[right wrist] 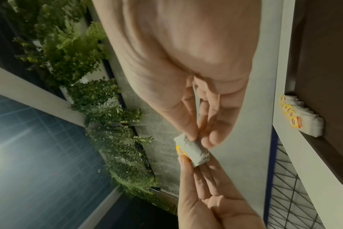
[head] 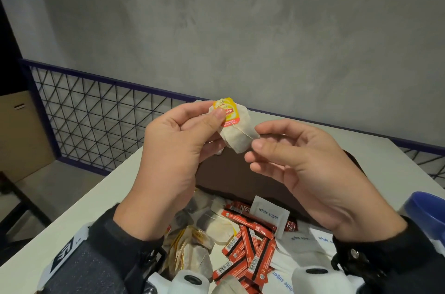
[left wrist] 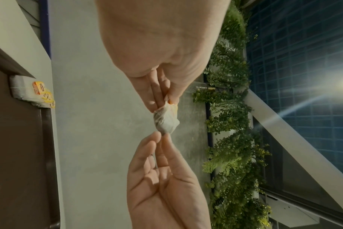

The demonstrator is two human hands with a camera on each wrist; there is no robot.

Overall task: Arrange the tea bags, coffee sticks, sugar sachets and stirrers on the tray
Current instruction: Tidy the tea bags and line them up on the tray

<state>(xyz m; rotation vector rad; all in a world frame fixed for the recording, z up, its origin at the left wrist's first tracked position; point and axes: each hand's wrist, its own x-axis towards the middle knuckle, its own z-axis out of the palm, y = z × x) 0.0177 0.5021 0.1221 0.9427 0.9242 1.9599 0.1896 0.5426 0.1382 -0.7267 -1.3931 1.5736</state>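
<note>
Left hand: my left hand is raised above the tray, thumb pressing the yellow tag onto the tea bag, fingers curled behind it — clamped on the bag.
Tea bag: held in the air over the near half of the brown tray, crumpled, between my two hands.
Right hand: my right hand is just right of the bag, thumb and forefinger pinching its lower right corner, the other fingers loosely bent.
Stacked tea bags: a row stands inside the tray against its wall, tags outward.
Loose pile: on the white table in front of the tray — tea bags, red coffee sticks, white sugar sachets.
Blue cup: a blue cup to the right of the tray.
</note>
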